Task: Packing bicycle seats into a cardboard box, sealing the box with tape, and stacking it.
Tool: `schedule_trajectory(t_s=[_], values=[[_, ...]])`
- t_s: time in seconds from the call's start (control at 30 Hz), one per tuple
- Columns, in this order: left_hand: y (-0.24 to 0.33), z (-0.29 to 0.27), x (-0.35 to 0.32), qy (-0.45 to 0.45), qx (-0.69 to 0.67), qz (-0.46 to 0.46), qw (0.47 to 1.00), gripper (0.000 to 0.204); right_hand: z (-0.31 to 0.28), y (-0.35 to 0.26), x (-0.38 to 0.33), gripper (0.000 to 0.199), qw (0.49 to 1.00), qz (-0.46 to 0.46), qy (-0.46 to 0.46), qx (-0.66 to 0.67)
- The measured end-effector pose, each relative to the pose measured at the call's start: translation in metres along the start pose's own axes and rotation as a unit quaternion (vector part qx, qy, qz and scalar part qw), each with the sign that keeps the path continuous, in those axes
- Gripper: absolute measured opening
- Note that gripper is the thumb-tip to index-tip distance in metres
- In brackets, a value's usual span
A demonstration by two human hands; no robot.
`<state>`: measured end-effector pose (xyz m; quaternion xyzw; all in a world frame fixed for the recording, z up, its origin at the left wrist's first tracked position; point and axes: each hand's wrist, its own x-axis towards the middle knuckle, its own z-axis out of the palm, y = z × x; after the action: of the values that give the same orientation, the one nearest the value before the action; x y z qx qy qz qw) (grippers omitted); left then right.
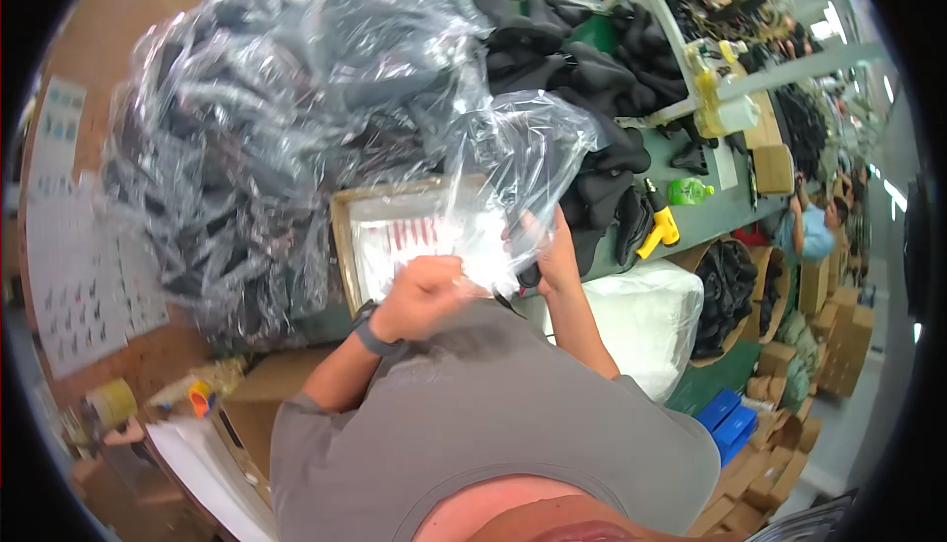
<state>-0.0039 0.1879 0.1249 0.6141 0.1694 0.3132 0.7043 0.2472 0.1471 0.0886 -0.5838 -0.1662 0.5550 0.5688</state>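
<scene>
In the middle of the bench my left hand (426, 293), with a dark band on its wrist, is closed and slightly blurred. What it pinches, if anything, is hidden. It hovers at the near side of an open cardboard box (342, 236) holding white packets with red print (412, 233). Beside the box's right side, my right hand (555, 254) grips a clear plastic bag (533, 138) that stands up above it. A small dark thing (530, 276) shows by that palm, only partly visible.
Bagged dark items (286, 78) heap on the left; black shoe-like pieces (592, 78) pile behind. At right are a yellow heat gun (659, 231), a green bottle (689, 191) and a white wrapped stack (646, 320). A person in blue (815, 226) is farther right.
</scene>
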Motion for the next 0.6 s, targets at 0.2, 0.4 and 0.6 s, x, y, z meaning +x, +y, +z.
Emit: schedule_trajectory(t_s=[0.2, 0.4, 0.6], values=[[-0.016, -0.072, 0.09, 0.317, 0.123, -0.168, 0.925, 0.078, 0.06, -0.049, 0.041, 0.063, 0.802, -0.408, -0.286, -0.33], [0.02, -0.29, 0.101, 0.526, -0.153, 0.041, 0.836, 0.037, 0.002, -0.082, 0.205, 0.035, 0.83, -0.389, 0.025, -0.399], [-0.004, -0.189, 0.112, 0.639, 0.081, 0.043, 0.764, 0.064, -0.109, -0.079, 0.408, 0.057, 0.53, -0.432, -0.007, -0.729]])
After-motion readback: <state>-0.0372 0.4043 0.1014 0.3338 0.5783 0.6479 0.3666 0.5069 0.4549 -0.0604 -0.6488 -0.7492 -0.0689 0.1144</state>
